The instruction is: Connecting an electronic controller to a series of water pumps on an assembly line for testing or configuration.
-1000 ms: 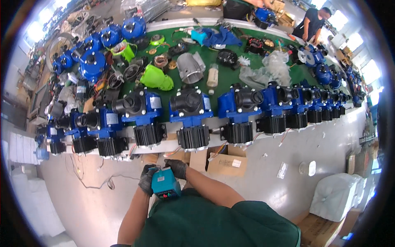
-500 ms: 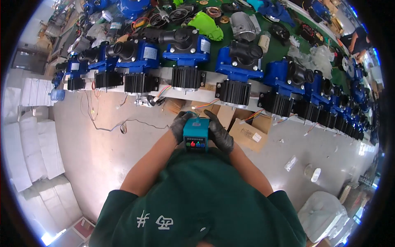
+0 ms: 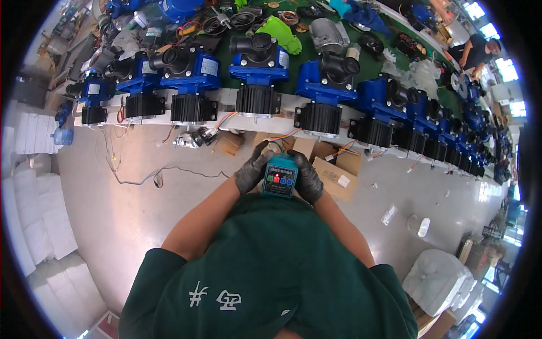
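A teal control box with a black front panel and a row of coloured buttons is held close to my body, its panel tilted up. My left hand, in a dark grey glove, is closed on its left side, fingertips at the far end beside thin wires. My right hand, gloved alike, wraps the right side. A red light shows on the panel. Beyond the hands, a blue pump with a black motor stands at the bench edge, and another blue pump stands to its right. Coloured leads hang below the motors.
Several more blue pumps line the green-topped bench. An opened cardboard box sits under its edge. A loose cable lies on the floor. White foam blocks are stacked at left, a wrapped bundle at right. Another person is at far right.
The control box has tilted so its panel faces up more, and has shifted slightly right with both hands. The view has turned slightly, showing more of the other person.
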The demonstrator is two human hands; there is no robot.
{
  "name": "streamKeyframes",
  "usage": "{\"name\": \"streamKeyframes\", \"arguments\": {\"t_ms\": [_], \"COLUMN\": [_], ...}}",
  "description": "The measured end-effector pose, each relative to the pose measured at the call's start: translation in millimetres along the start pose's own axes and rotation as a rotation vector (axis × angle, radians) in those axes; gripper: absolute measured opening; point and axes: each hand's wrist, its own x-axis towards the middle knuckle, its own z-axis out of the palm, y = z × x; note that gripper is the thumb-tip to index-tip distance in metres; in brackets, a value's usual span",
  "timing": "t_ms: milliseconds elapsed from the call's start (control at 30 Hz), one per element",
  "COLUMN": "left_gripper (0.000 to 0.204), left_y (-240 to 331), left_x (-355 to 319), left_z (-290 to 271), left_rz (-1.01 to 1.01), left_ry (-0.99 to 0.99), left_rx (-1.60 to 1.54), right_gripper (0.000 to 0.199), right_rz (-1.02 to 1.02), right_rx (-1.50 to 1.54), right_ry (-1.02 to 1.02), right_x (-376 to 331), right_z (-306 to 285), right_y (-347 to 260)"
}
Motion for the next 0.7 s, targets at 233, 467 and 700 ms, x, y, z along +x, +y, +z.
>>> {"name": "streamKeyframes", "arguments": {"t_ms": [233, 467, 700], "left_gripper": [0.11, 0.109, 0.103], "left_y": [5, 9, 0], "left_x": [-28, -38, -44], "left_z": [-15, -24, -31], "left_rz": [-0.064, -0.041, -0.049], "left_ry": [-0.181, -0.182, -0.203], "left_rx": [0.23, 0.355, 0.31], "right_gripper": [0.094, 0.08, 0.079], "right_rz": [0.076, 0.109, 0.123], "right_rx": [0.135, 0.126, 0.094], "right_ry": [0.02, 0.102, 0.101], "right_x": [2, -4, -7], "right_z": [9, 21, 18], "right_y": [8, 13, 21]}}
